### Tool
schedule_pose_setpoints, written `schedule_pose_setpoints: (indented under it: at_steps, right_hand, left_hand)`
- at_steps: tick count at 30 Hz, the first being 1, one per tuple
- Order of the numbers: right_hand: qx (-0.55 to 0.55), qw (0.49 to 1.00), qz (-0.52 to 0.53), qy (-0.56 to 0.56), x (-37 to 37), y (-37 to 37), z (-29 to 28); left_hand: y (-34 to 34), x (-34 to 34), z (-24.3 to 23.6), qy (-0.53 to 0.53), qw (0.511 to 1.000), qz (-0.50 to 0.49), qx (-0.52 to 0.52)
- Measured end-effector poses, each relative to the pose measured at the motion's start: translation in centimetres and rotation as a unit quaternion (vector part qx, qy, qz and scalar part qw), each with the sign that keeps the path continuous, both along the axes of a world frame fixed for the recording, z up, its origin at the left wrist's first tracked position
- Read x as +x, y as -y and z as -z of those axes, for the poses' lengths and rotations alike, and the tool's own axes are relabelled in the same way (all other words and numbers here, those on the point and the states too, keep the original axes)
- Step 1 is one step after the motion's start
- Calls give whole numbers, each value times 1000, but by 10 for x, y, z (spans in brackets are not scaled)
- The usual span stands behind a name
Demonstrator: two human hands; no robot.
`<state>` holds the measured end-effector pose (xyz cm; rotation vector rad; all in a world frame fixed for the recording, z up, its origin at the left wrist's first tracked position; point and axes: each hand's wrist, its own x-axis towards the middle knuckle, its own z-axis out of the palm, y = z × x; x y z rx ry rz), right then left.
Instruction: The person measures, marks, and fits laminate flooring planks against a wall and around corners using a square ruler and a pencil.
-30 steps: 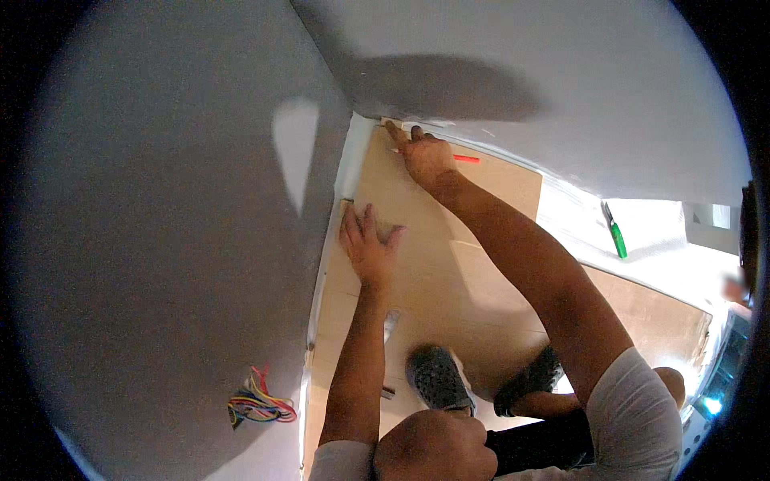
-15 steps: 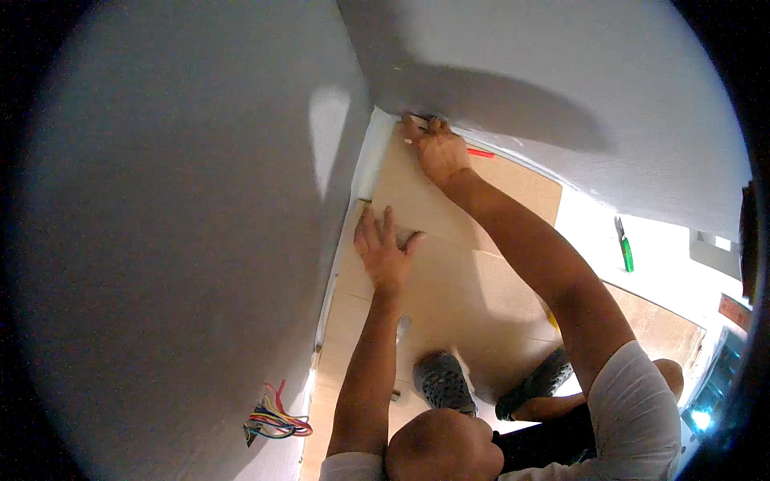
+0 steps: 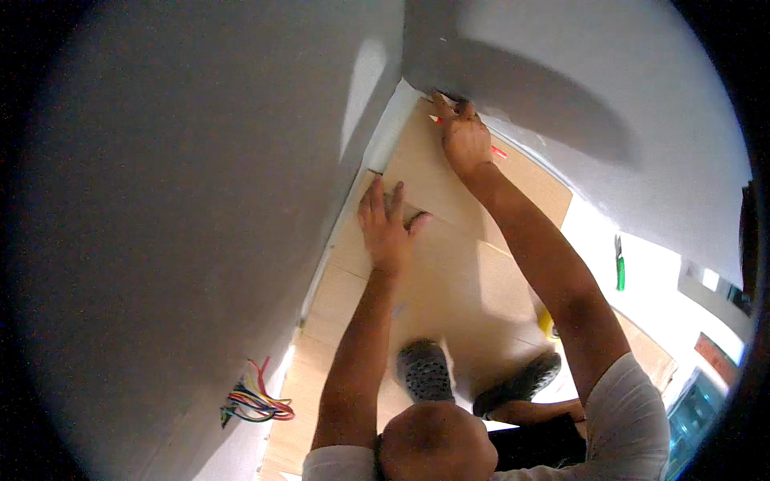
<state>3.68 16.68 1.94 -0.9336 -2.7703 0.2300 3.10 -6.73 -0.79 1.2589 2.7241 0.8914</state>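
Observation:
My left hand [image 3: 387, 232] lies palm down on a pale wood-look floor plank [image 3: 433, 188], its fingers spread near the left wall. At the far corner my right hand [image 3: 465, 143] reaches to the plank's end against the right wall. Its fingers are bent and meet the wall edge; a small pale piece shows between them, too little to name. Beneath that hand runs a red pencil [image 3: 500, 152], its tip showing past the fingers. Whether the pencil is held or just lies on the plank I cannot tell.
Grey walls [image 3: 241, 176] rise on both sides. A bundle of coloured wires [image 3: 261, 401] sticks out of the left wall low down. A green-handled knife [image 3: 620, 264] lies to the right on white floor. Something yellow [image 3: 548, 323] sits beside my right forearm. My shoes [image 3: 425, 370] stand on the planks.
The view has shifted and turned, so walls, wires and knife sit differently in it. Both my hands stay at about the same places on the plank.

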Motion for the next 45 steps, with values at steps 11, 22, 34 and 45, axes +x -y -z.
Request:
schedule_pose_setpoints:
  at_steps: [11,22,34,45]
  right_hand:
    - [-5,991,13,135,-13,16,-4]
    - [69,991,-58,99,-7,1,14]
    - [89,969,-170,153,-14,-26,7]
    - [34,985,-139,94,-9,-27,9]
  left_hand:
    - [3,-2,1,-7,1000,-6,-16]
    - [2,8,0,-1,1000,-19,12]
    - [-1,6,-11,10,1000,-13,21]
    - [5,4,-2,14,999,-24,29]
